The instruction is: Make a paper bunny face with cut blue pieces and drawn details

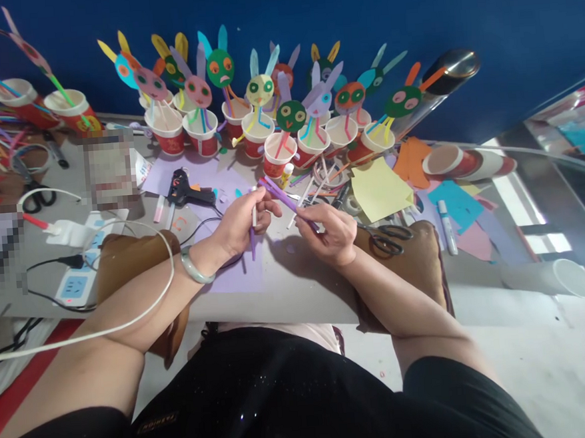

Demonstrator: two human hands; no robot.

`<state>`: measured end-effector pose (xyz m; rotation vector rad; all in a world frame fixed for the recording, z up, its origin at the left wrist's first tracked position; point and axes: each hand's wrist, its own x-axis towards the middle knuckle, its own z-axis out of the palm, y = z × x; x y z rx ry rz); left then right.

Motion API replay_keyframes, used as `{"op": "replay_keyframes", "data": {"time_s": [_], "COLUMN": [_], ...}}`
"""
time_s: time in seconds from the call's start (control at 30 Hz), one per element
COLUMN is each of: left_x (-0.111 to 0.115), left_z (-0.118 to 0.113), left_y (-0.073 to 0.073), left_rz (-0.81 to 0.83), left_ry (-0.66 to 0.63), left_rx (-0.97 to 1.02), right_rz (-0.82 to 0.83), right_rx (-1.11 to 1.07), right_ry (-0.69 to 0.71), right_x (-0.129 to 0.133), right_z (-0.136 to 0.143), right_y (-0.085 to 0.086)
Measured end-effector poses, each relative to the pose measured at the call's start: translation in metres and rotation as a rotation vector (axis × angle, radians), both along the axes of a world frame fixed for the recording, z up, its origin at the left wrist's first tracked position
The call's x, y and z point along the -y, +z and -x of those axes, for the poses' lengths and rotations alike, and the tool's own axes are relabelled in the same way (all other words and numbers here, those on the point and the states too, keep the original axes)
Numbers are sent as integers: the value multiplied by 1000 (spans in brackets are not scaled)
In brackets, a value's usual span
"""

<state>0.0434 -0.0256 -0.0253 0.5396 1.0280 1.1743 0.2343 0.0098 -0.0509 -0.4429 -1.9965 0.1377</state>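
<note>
Both hands are raised over the front of the table. My left hand (245, 219) is closed around a thin stick (253, 245), purple at its lower end, with a white piece showing at the fingers. Pinched in my right hand (328, 230) are purple strips (283, 194), possibly straws, which slant up and left toward my left fingertips. I cannot tell whether the left fingers touch them. Beyond my hands stand several red-and-white paper cups (279, 158) holding rabbit-like paper figures (293, 117) with long ears and coloured legs.
A black glue gun (187, 189) lies on purple paper (234, 280) at the left. Scissors (388, 237) and yellow paper (381, 193) lie right. A power strip (77, 287) with a looping white cable (168, 268) is beside my left arm. Brown cushions (423, 263) pad the table edge.
</note>
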Motion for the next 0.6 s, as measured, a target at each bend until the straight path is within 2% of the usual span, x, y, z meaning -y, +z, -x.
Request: {"op": "replay_keyframes", "data": {"time_s": [0.1,0.23,0.4,0.53,0.6], "left_x": [-1,-1,-1,0,1], "left_z": [1,-1,-3,-3,-2], "left_y": [-1,-3,1,7,8], "left_rz": [28,73,128,160,172], "left_ry": [-14,17,-9,-37,-81], "left_rx": [79,88,110,116,121], "right_rz": [44,410,876,1147,1272], "right_rx": [-50,-214,-449,-499,-451], "right_ry": [-64,-120,25,145,207], "right_x": [1,-1,-21,-32,-31], "right_z": [-1,-2,-3,-5,-6], "right_y": [-1,-2,3,7,10]}}
